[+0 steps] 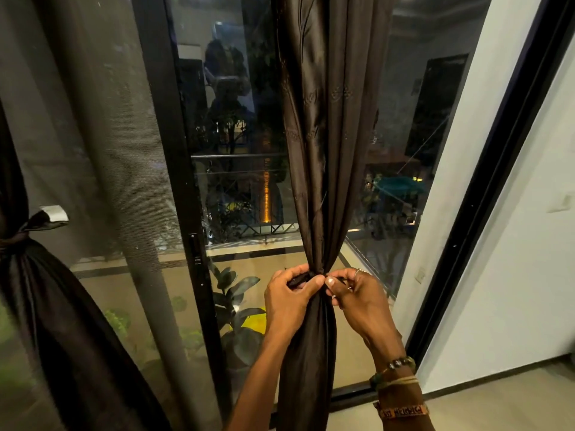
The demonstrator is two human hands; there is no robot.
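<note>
**Curtain gathered, tie not yet fastened**

I have the brown curtain (317,150) bunched into a narrow waist in front of the glass door (236,150), towards its right side. My left hand (287,301) pinches one end of the dark tie (299,279) and my right hand (357,301) pinches the other, thumbs almost meeting at the waist. Gathering looks done. I judge the knot is left to close. The other curtain (46,306), left of the door, hangs tied already.

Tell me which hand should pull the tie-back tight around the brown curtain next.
Probably the right. The left hand holds one tie-back end with its thumb pressed across the gathered brown curtain, anchoring it; the right hand just pinches the other end in its fingertips, free to pull outward.
</note>
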